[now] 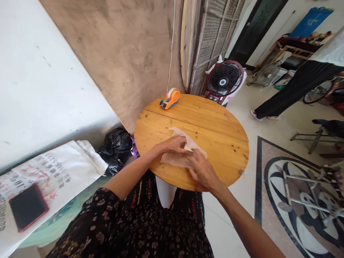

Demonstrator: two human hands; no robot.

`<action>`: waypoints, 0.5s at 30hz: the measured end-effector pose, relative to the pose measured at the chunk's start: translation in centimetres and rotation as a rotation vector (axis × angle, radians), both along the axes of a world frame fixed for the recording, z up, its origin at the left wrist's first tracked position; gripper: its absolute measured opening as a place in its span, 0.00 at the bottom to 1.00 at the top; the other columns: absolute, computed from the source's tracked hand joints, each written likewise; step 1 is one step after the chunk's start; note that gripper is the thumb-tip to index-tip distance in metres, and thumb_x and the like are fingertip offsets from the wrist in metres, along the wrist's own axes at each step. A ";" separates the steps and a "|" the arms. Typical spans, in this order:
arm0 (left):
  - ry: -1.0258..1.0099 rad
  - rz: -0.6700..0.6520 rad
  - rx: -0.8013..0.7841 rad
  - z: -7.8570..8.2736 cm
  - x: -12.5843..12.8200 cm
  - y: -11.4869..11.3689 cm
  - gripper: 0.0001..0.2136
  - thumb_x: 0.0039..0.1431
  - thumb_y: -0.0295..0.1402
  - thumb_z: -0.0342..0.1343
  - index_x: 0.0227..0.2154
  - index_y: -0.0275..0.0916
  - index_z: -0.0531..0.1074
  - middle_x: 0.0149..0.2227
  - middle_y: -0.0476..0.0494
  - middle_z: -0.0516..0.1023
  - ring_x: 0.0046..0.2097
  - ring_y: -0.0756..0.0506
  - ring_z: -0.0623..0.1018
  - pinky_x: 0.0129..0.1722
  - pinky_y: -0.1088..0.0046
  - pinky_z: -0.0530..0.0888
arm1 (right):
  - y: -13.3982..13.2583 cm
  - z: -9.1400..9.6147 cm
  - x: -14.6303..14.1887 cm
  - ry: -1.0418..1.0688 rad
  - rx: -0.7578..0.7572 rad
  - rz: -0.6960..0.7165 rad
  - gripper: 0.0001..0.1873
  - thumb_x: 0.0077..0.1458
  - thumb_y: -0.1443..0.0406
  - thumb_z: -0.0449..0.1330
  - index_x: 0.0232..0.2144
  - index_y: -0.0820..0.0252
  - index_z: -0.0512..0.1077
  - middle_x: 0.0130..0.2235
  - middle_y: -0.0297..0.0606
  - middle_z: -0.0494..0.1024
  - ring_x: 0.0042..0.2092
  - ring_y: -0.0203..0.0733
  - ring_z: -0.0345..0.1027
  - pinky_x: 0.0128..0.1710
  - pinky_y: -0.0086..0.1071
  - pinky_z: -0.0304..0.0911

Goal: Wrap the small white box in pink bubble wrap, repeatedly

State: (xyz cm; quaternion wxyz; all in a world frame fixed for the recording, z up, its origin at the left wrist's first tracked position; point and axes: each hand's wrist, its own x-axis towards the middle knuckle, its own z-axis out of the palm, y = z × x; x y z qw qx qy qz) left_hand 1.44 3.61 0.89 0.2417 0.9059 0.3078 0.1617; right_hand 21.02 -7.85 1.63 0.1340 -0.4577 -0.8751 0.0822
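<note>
A sheet of bubble wrap [172, 159] lies on the round wooden table [223, 143] in front of me. On the wrap, between my fingers, is a small pale object [188, 147], mostly covered, so its kind does not show. My left hand [175, 144] reaches in from the left, its fingers curled over and gripping the object's near side. From the right, my right hand [201, 167] has its fingertips closed on the same object, with the palm over the edge of the wrap.
An orange tape dispenser [171, 99] stands at the table's far edge. Behind it are a fan [225, 79] and a wooden board [113, 46]. To my left are black bags [114, 147], a white sack [64, 168] and a phone [29, 207]. A person [292, 82] stands at the right.
</note>
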 end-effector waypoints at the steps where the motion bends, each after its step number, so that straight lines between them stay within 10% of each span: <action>1: 0.003 -0.003 0.003 0.1 0.0 0.0 0.13 0.53 0.41 0.59 0.33 0.35 0.73 0.35 0.43 0.76 0.36 0.46 0.74 0.37 0.72 0.68 | 0.2 0.2 -0.1 0.000 0.014 -0.002 0.15 0.54 0.71 0.55 0.45 0.59 0.70 0.62 0.51 0.58 0.60 0.55 0.57 0.56 0.50 0.60; 8: -0.037 -0.032 -0.001 0.3 0.0 -0.2 0.14 0.54 0.41 0.57 0.38 0.37 0.75 0.38 0.42 0.78 0.40 0.45 0.75 0.41 0.71 0.69 | 2.4 2.5 -0.3 0.012 0.017 -0.105 0.09 0.60 0.67 0.51 0.31 0.58 0.71 0.40 0.45 0.71 0.44 0.48 0.65 0.45 0.41 0.64; 15: -0.200 -0.153 -0.174 1.4 -0.4 -0.3 0.21 0.59 0.41 0.54 0.54 0.40 0.70 0.53 0.39 0.75 0.53 0.41 0.74 0.53 0.64 0.66 | 4.3 3.4 0.0 0.146 -0.107 -0.164 0.12 0.61 0.65 0.50 0.34 0.58 0.74 0.41 0.43 0.75 0.42 0.44 0.69 0.44 0.35 0.62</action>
